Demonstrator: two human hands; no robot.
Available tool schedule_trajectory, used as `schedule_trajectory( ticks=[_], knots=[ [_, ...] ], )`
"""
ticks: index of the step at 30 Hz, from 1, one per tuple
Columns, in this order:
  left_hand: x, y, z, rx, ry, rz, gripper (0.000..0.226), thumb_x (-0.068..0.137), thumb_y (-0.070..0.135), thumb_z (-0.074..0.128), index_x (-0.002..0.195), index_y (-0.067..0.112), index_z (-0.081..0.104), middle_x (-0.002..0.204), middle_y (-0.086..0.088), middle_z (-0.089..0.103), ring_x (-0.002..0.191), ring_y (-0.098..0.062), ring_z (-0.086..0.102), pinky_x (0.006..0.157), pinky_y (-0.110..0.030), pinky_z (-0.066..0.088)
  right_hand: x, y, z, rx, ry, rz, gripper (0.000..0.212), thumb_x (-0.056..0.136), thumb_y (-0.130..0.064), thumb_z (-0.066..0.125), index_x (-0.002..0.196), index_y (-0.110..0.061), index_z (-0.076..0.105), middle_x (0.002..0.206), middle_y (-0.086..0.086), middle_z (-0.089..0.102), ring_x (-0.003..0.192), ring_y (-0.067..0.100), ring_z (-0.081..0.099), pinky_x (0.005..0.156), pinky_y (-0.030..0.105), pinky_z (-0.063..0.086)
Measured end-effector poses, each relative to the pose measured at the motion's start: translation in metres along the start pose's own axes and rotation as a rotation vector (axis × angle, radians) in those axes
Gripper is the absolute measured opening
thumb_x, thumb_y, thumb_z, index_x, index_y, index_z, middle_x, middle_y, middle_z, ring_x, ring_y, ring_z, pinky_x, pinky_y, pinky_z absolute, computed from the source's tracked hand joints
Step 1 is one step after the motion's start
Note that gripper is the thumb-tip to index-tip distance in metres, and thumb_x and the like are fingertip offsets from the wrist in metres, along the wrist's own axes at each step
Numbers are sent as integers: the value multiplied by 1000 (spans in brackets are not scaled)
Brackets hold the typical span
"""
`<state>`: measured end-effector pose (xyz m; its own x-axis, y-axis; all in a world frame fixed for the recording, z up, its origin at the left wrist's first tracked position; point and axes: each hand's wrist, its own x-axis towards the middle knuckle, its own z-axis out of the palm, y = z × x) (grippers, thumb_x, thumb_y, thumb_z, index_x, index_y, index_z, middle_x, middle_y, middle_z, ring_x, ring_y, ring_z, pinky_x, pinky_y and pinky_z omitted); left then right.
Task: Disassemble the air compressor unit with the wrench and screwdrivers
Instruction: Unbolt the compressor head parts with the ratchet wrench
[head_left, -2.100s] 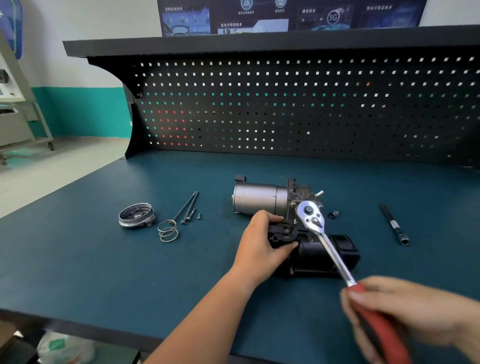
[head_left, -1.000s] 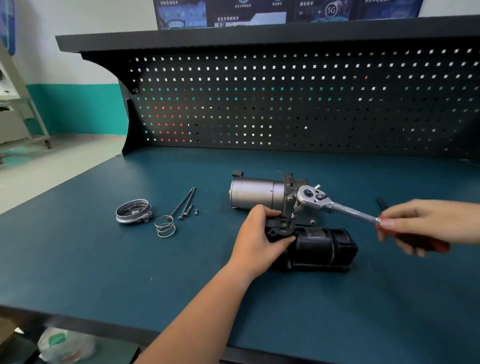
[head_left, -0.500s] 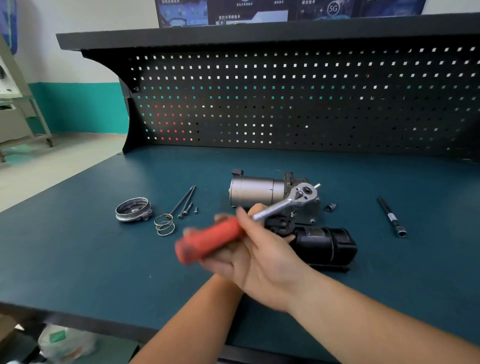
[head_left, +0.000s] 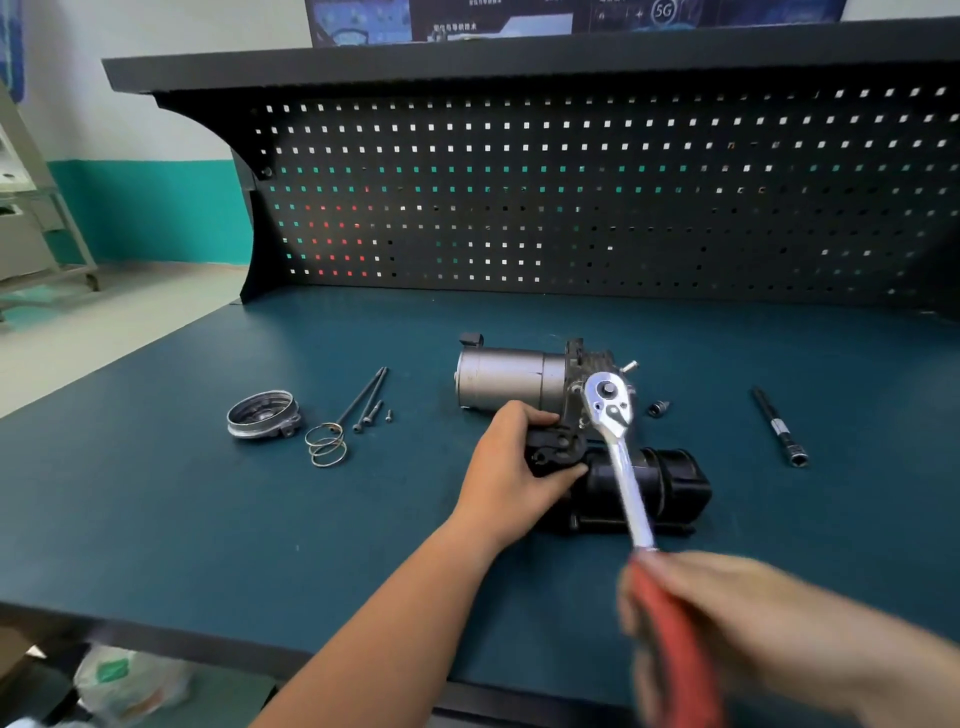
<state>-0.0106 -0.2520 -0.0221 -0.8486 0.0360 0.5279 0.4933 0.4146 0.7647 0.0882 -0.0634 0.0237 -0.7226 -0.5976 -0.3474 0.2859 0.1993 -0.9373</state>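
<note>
The air compressor unit (head_left: 511, 382) lies mid-bench, a silver motor cylinder at the back joined to a black housing (head_left: 670, 486) in front. My left hand (head_left: 511, 470) grips the unit's black bracket on its left side. A ratchet wrench (head_left: 618, 447) with a chrome head sits on a fastener atop the unit, its shaft running toward me. My right hand (head_left: 737, 618), blurred with motion, grips the wrench's red handle at the lower right.
Left of the unit lie a round metal cap (head_left: 262, 415), a coiled spring (head_left: 326, 444), two long bolts (head_left: 366, 397) and a small screw. A loose socket (head_left: 658, 408) and a black extension bar (head_left: 779, 427) lie to the right. A pegboard (head_left: 571, 197) backs the bench.
The wrench handle swung from the right, across to the left over my left hand, and now points toward me at the lower right. My left hand kept its grip on the unit.
</note>
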Motion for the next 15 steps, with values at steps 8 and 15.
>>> schedule_trajectory(
  ticks=[8, 15],
  knots=[
    [1, 4, 1, 8, -20, 1, 50, 69, 21, 82, 89, 41, 41, 97, 19, 54, 94, -1, 55, 82, -10, 42, -26, -60, -138, -707, 364, 81, 73, 50, -95, 53, 76, -28, 63, 60, 4, 62, 52, 16, 58, 45, 24, 41],
    [0, 3, 2, 8, -2, 1, 49, 69, 23, 81, 90, 41, 41, 97, 18, 56, 94, 0, 56, 81, -9, 42, -9, -12, -91, -177, -163, 127, 52, 78, -67, 61, 108, -23, 60, 82, 18, 69, 75, 31, 70, 64, 33, 55]
  ],
)
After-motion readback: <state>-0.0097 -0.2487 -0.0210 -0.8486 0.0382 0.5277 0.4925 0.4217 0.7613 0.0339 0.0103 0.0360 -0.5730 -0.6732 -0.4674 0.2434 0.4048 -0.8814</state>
